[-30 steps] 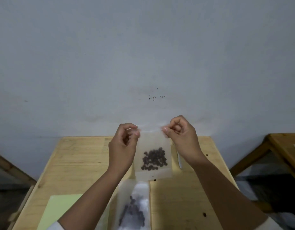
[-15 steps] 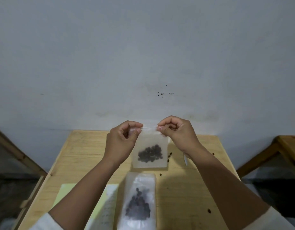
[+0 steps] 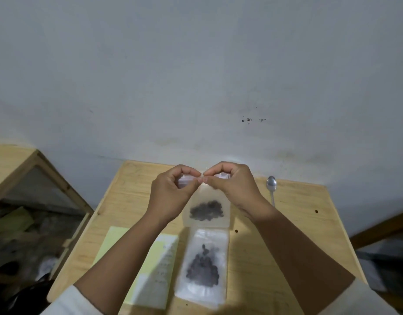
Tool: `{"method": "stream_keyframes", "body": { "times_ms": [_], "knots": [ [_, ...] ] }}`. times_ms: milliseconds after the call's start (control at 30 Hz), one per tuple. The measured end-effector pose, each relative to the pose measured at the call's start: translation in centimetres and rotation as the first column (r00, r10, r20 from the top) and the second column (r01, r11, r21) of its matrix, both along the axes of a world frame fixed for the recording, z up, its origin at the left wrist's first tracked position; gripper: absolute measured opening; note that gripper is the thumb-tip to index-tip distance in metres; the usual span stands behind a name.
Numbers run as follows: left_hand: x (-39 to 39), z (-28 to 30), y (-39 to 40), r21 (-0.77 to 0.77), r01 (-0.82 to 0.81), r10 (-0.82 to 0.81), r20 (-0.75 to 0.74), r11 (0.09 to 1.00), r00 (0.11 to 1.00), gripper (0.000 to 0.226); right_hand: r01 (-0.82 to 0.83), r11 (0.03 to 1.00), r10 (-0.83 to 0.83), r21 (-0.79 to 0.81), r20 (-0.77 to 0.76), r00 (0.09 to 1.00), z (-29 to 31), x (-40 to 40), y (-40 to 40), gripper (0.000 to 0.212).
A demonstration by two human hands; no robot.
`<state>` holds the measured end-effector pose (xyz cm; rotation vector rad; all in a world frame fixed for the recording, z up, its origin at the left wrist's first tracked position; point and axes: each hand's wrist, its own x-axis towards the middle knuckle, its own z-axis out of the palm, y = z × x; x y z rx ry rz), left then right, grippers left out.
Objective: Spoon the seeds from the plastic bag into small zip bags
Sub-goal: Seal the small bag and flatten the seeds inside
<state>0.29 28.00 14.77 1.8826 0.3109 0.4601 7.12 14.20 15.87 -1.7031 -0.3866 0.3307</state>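
The left hand (image 3: 173,196) and the right hand (image 3: 232,189), spread to the two top corners of the small zip bag (image 3: 207,212) a second ago, are now brought together at the middle of its top edge, fingertips nearly touching. The view is tipped further down, so more of the counter (image 3: 298,235) is seen: the whole spoon (image 3: 271,186) is uncovered beside the right wrist, and the plastic bag (image 3: 202,267) is shown in full.
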Motion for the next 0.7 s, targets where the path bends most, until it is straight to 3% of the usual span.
{"method": "stream_keyframes", "body": {
  "times_ms": [233, 433, 633, 700],
  "knots": [
    [-0.6, 0.3, 4.6, -0.097, -0.04, 0.043, 0.031, 0.995, 0.999, 0.008, 0.063, 0.997, -0.062, 0.049, -0.027, 0.998, -0.1, -1.3, 3.6, 0.013],
    [-4.1, -2.2, 10.1, -0.246, 0.245, -0.261, -0.034, 0.938, 0.965, 0.02, 0.165, 0.976, -0.143, 0.139, -0.156, 0.977, -2.1, -4.8, 9.1, 0.019],
    [-7.5, -6.6, 15.5, -0.233, 0.28, -0.317, -0.135, 0.931, 0.939, 0.022, 0.3, 0.952, -0.268, 0.058, -0.313, 0.911, -6.8, -9.2, 12.1, 0.008],
    [-8.7, -7.9, 16.8, -0.246, 0.282, -0.329, -0.178, 0.927, 0.927, 0.022, 0.389, 0.91, -0.415, -0.144, -0.268, 0.87, -9.1, -10.1, 11.5, 0.015]
  ]
}}
